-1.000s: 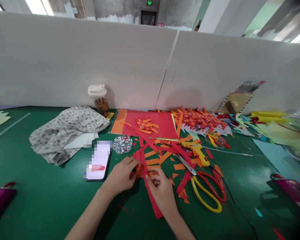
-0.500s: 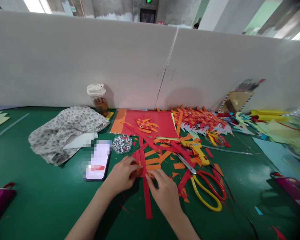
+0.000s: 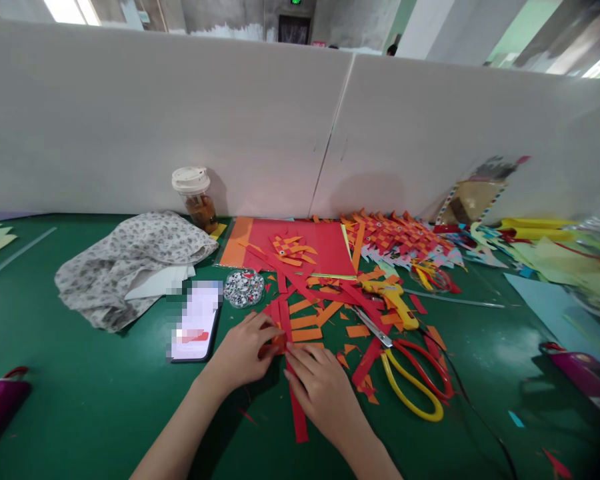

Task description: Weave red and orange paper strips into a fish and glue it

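Close to the middle of the green table, my left hand (image 3: 245,347) pinches a small orange paper strip (image 3: 279,343) between thumb and fingers. My right hand (image 3: 323,387) lies just right of it, fingers bent together and pressing on a long red paper strip (image 3: 300,425). That strip runs toward me from under both hands, and its middle is partly hidden by my right fingers. Short orange strips (image 3: 307,335) lie just beyond my right hand. A pair of scissors (image 3: 413,380) with red and yellow handles rests to the right, near a yellow glue gun (image 3: 393,300).
Left of my hands are a phone (image 3: 196,322), a dish of googly eyes (image 3: 243,288) and a patterned cloth (image 3: 135,267). Behind stand a lidded cup (image 3: 195,197) and stacked coloured paper (image 3: 330,247) with a woven paper fish (image 3: 290,249). A white partition (image 3: 155,120) closes the far side.
My right hand has shifted slightly left, its fingertips now over the red strip beside my left fingers. The strip's near end has swung slightly right. My left hand has barely moved.
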Demonstrator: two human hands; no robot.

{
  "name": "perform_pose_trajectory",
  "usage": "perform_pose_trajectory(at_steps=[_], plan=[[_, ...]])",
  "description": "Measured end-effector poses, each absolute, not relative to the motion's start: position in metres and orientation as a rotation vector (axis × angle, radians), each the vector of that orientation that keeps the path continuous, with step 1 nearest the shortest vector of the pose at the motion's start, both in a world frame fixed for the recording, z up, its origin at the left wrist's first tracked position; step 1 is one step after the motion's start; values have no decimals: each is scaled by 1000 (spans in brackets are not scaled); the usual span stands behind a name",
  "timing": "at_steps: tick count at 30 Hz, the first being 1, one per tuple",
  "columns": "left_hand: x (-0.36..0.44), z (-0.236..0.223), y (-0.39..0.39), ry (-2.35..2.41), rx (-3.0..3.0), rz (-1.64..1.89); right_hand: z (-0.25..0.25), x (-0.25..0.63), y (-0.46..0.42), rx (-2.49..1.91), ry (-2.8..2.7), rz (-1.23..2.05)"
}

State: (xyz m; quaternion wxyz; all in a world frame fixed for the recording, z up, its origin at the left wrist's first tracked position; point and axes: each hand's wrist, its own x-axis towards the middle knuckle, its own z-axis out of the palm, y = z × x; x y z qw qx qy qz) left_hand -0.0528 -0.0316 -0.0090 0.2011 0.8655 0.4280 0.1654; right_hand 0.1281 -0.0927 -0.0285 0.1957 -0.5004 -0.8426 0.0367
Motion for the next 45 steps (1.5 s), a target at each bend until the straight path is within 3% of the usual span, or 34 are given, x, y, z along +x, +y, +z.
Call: perform_pose_trajectory(at_steps=[9,14,19,28,34,45], plan=[[-52,-5,-31,1196,2425,531,-27,128,-97,-1398,-2353,42],[-55,-4,-28,1457,2380,765,-33,128,-98,-1411,-2338,56],[-60,-6,-26,1682,2360,705,-32,128,-99,-1397,-2331,60],[-53,-2,-37,1185,1915,791,-32,128,-100,-1418,-2360,38],[-47,-5,-37,1151,2093,628,-33,127,-100,-1412,-2354,20],[-50,-10,-34,1126,2163,636,-35,127,-101,-1472,-2359,60]])
